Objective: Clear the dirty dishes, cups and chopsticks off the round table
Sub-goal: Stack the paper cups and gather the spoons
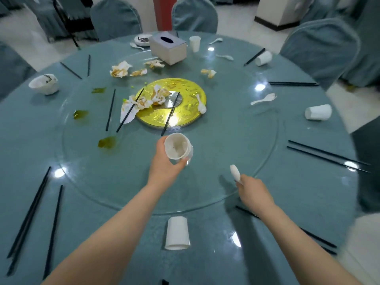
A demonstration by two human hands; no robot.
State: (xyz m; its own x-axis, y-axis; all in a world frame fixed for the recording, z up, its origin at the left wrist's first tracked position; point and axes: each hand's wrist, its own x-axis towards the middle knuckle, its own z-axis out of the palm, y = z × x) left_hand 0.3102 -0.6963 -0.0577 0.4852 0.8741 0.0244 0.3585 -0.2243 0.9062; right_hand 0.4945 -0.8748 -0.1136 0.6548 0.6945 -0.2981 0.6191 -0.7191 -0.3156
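Note:
My left hand (164, 161) grips a white paper cup (177, 146) above the glass turntable (226, 140), mouth facing me. My right hand (254, 191) holds a white spoon (235, 172) by its handle, bowl end pointing up. Another paper cup (177, 233) lies on its side near the front edge. More cups lie at the right (318, 112) and far right (263, 58), and one stands at the back (194, 43). Black chopsticks lie scattered at the left (30, 212), right (327, 156) and centre (170, 113). A white bowl (44, 83) sits at the left.
The round teal table (102, 233) carries a gold centre disc (185, 99), crumpled stained napkins (121, 70), green food spills (107, 142), a tissue box (168, 48), loose white spoons (264, 99) and a small dirty dish (143, 40). Covered chairs (320, 50) ring the table.

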